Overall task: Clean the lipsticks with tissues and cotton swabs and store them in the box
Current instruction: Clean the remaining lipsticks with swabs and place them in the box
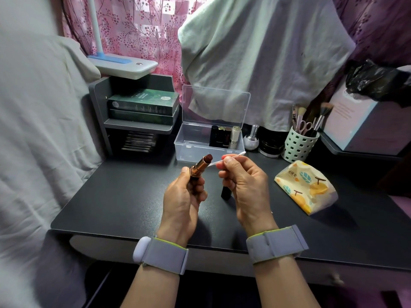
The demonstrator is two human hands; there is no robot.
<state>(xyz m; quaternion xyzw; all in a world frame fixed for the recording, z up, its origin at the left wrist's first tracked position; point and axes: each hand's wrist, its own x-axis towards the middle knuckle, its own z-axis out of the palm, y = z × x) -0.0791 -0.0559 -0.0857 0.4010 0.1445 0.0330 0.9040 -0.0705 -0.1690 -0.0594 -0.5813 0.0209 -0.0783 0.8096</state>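
Note:
My left hand [184, 196] grips an uncapped lipstick [201, 164] with a gold tube and a dark red bullet, tilted up to the right. My right hand [242, 181] pinches a white cotton swab [235, 155], whose lower tip touches the gold collar just below the bullet. A black cap [226, 193] stands on the desk, partly hidden behind my right hand. The clear plastic box [189, 143] sits behind my hands with its lid raised, and several lipsticks [225, 136] stand in its right end. A patterned tissue pack [305, 185] lies to the right.
The black desk [122, 196] carries a grey shelf with green boxes [143, 105] at the back left, a lamp base [126, 65] above it, a silver bottle [251, 138], a dark jar [271, 146] and a brush holder [300, 143]. A shirt hangs behind.

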